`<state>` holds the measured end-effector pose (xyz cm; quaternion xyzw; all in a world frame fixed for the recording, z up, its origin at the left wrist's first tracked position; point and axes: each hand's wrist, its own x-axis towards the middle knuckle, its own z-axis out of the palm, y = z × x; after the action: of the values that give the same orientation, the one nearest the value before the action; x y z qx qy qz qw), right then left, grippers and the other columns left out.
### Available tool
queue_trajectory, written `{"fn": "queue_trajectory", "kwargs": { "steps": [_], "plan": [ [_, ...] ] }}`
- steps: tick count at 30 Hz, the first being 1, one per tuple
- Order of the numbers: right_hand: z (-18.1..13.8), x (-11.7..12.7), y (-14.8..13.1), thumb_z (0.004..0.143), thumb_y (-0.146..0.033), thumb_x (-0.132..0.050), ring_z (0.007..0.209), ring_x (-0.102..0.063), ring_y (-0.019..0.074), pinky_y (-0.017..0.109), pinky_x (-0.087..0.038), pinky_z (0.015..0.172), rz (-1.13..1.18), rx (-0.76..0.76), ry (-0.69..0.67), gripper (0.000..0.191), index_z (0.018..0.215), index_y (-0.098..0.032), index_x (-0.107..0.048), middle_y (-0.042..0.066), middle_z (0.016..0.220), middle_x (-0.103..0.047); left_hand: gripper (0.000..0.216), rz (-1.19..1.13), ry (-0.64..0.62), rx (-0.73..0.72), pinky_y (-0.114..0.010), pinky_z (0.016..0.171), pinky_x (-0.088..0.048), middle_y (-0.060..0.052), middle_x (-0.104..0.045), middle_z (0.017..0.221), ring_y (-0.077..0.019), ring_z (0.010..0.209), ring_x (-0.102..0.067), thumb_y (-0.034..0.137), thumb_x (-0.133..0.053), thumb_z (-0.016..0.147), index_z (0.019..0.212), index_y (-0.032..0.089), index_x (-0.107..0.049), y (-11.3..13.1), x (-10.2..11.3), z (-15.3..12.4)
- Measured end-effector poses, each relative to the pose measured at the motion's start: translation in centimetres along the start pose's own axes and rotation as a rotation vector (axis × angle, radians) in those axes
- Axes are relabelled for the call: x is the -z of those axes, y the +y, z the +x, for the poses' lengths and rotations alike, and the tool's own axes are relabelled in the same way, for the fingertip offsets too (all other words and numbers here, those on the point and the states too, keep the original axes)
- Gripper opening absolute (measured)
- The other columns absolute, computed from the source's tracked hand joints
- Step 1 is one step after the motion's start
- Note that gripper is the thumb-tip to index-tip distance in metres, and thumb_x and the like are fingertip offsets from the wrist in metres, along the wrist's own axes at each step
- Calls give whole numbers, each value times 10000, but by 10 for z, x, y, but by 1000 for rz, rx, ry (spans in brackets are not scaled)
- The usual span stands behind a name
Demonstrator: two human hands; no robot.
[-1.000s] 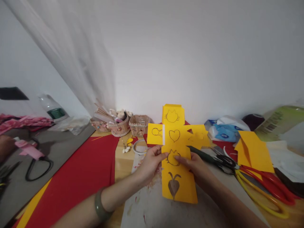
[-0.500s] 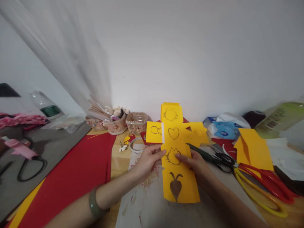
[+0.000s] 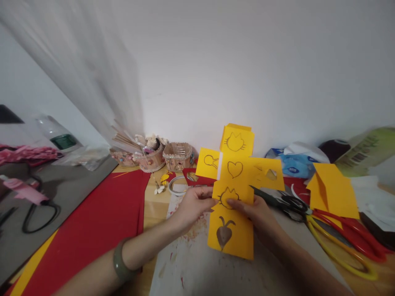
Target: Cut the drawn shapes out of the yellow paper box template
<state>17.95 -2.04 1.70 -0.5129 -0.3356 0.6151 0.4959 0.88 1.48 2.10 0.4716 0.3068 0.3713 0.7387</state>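
Note:
A yellow cross-shaped paper cutout [image 3: 239, 185] is held up over the worktop, creased into square panels. Drawn outlines of cat heads, a heart and a rabbit-like head mark several panels; the lowest has a radish-shaped cut-out, and the right panel has holes in it. My left hand [image 3: 197, 207] pinches its left edge between thumb and fingers. From the right, my right hand [image 3: 253, 209] grips the same paper, thumb on the lower cat drawing and fingers hidden behind.
Scissors with red handles [image 3: 354, 236], a yellow-handled pair [image 3: 342, 250] and folded yellow paper [image 3: 335, 191] lie at right. Red paper sheets [image 3: 101, 209] and a pink glue gun [image 3: 26, 191] are at left. Small baskets [image 3: 177, 157] and a tissue pack [image 3: 294, 164] stand along the wall.
The yellow paper cutout has tilted clockwise, its top and side panels shifting right and its bottom slightly left. Both hands keep their hold on it.

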Motion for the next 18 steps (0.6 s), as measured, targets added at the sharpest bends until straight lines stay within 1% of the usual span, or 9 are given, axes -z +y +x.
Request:
{"fn": "queue_trajectory", "kwargs": {
  "steps": [2, 4, 8, 13, 16, 18],
  "plan": [
    [2, 1, 2, 512, -341, -876, 895, -713, 328, 413, -578, 751, -2, 11, 0, 437, 887, -171, -729, 108, 977, -762, 343, 21, -4, -1, -259, 697, -430, -61, -708, 829, -155, 712, -607, 327, -813, 598, 881, 143, -753, 0, 0, 0],
    [3, 1, 3, 502, -338, -881, 907, -709, 328, 412, -576, 758, 0, 18, -16, 458, 901, -176, -726, 105, 1000, -758, 321, 43, -1, 5, -262, 695, -428, -57, -705, 812, -152, 698, -600, 334, -799, 611, 866, 144, -754, 0, 0, -1],
    [3, 2, 4, 561, -349, -859, 899, -713, 309, 393, -570, 759, 18, 13, -67, 466, 970, -178, -715, 101, 1001, -758, 311, 78, 33, 18, -247, 680, -417, -47, -700, 797, -139, 698, -581, 358, -789, 622, 854, 154, -758, 2, 0, -3],
    [2, 1, 3, 540, -355, -866, 880, -715, 305, 389, -568, 748, 44, 13, -97, 503, 981, -171, -708, 105, 1001, -756, 347, 81, 40, 39, -244, 681, -422, -41, -696, 765, -143, 715, -583, 416, -799, 598, 827, 158, -760, 6, -1, -5],
    [-1, -1, 1, 574, -345, -849, 878, -714, 303, 403, -562, 770, 60, 12, -109, 503, 1022, -173, -699, 108, 1000, -754, 334, 88, 49, 39, -239, 675, -421, -41, -699, 774, -139, 715, -581, 399, -794, 601, 829, 158, -759, 7, -2, -5],
    [-4, -3, 0, 574, -335, -848, 876, -712, 301, 407, -558, 775, 76, 14, -114, 505, 1027, -173, -695, 110, 1002, -752, 318, 93, 56, 39, -237, 669, -421, -44, -702, 785, -136, 711, -579, 384, -790, 606, 826, 157, -759, 6, -1, -5]
  ]
}}
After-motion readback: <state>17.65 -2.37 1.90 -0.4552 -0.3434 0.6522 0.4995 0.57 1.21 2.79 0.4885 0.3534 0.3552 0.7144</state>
